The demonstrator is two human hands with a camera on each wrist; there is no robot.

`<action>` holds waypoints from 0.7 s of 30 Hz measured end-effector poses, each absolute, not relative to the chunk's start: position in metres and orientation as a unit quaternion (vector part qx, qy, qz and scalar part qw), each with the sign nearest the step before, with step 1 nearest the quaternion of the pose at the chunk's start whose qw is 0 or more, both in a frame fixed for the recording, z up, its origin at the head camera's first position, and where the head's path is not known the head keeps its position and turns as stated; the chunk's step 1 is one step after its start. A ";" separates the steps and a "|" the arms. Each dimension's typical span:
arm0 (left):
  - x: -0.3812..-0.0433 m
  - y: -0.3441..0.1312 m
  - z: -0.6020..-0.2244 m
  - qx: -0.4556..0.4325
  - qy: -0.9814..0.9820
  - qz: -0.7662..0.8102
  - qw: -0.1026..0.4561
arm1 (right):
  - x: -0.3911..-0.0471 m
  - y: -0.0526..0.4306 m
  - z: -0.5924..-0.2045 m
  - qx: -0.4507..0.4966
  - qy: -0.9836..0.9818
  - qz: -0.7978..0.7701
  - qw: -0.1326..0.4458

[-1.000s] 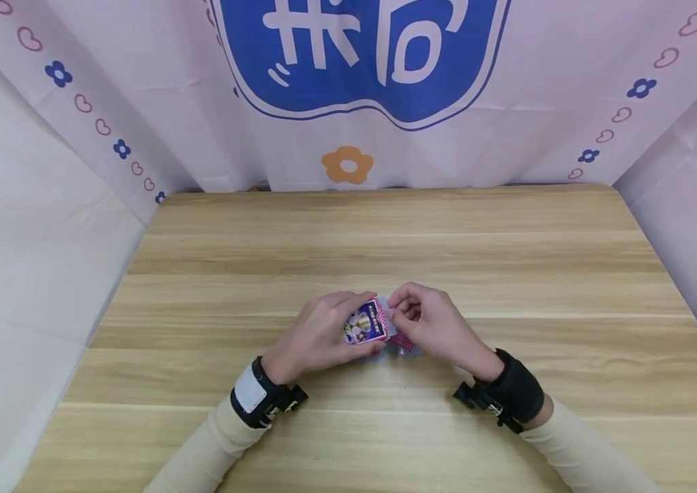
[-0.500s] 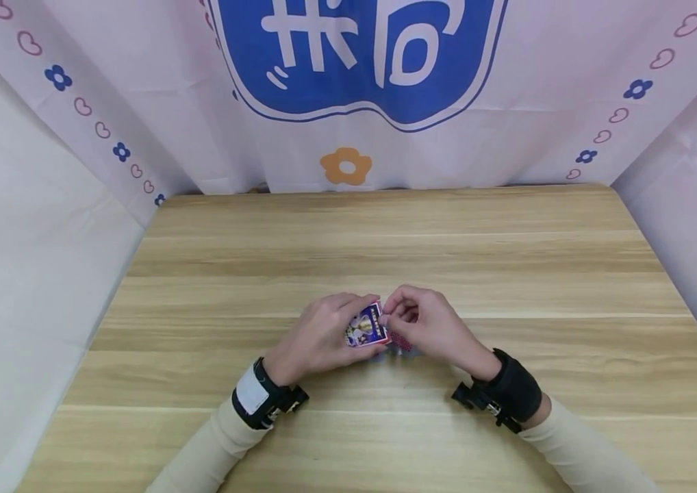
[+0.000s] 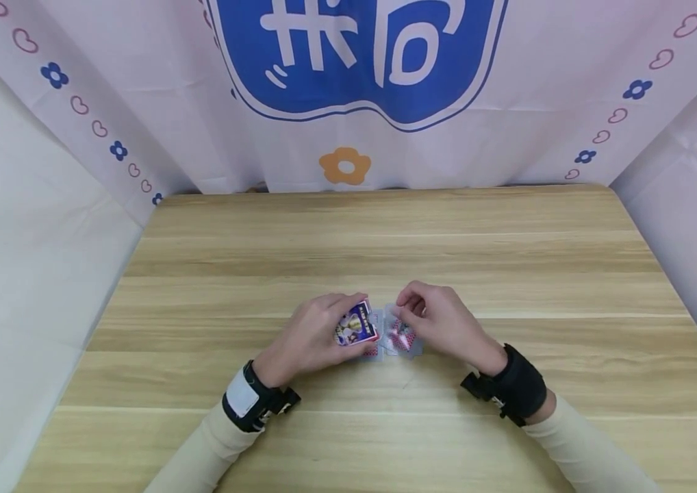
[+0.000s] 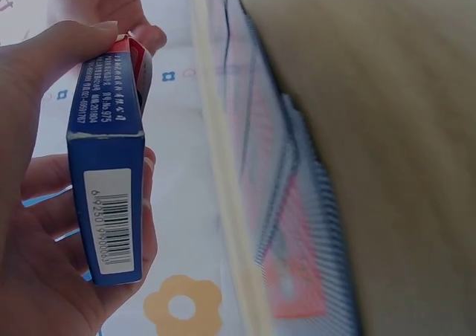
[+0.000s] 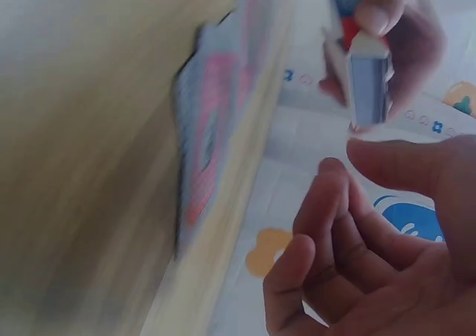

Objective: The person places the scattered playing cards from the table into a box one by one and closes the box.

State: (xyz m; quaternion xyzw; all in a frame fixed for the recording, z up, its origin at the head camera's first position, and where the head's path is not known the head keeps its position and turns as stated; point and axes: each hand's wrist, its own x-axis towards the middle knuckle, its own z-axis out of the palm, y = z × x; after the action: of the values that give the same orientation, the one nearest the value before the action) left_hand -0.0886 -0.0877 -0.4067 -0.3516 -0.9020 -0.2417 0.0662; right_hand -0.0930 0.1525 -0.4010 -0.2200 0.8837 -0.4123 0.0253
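Note:
My left hand [image 3: 314, 332] grips a small blue card box [image 3: 355, 325] with a gold picture on its front, fingers on one side and thumb on the other. A barcode on its end faces the left wrist view. In the right wrist view, the box's other end [image 5: 370, 91] is open, showing a grey inside. My right hand [image 3: 444, 322] hovers just right of the box. Its thumb and fingers are bent towards each other, with nothing visible between them. Below lie flat clear pieces with a red pattern [image 3: 402, 335], seemingly stacks of see-through playing cards, partly hidden by the left hand.
The pieces lie on a wood-grain table [image 3: 385, 239]. A white cloth [image 3: 348, 137] with a blue emblem and an orange flower hangs behind its far edge. White sheets [image 3: 34, 274] close off both sides. Each wrist wears a black strap [image 3: 511, 383] with a small camera.
My right fingers were at the box's end half a second ago and have since drawn away to the right. My left hand has shifted slightly left with the box, uncovering more of the red-patterned pieces.

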 end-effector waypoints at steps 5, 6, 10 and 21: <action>-0.086 -0.095 -0.410 -0.338 -0.909 -0.236 0.060 | -0.097 0.158 -0.407 -0.212 0.915 -0.343 0.021; -0.086 -0.096 -0.410 -0.335 -0.910 -0.236 0.057 | -0.097 0.159 -0.407 -0.212 0.918 -0.334 0.022; -0.087 -0.100 -0.410 -0.330 -0.912 -0.239 0.047 | -0.097 0.162 -0.410 -0.214 0.930 -0.297 0.014; -0.084 -0.125 -0.418 -0.310 -0.914 -0.255 0.051 | -0.097 0.166 -0.417 -0.179 0.951 -0.242 0.065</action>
State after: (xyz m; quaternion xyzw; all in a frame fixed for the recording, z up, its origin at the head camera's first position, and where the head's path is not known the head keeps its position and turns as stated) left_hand -0.0838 -0.1254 -0.4176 -0.3104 -0.9144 -0.2549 0.0507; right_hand -0.0966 0.1663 -0.4165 -0.1791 0.9513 -0.2425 0.0646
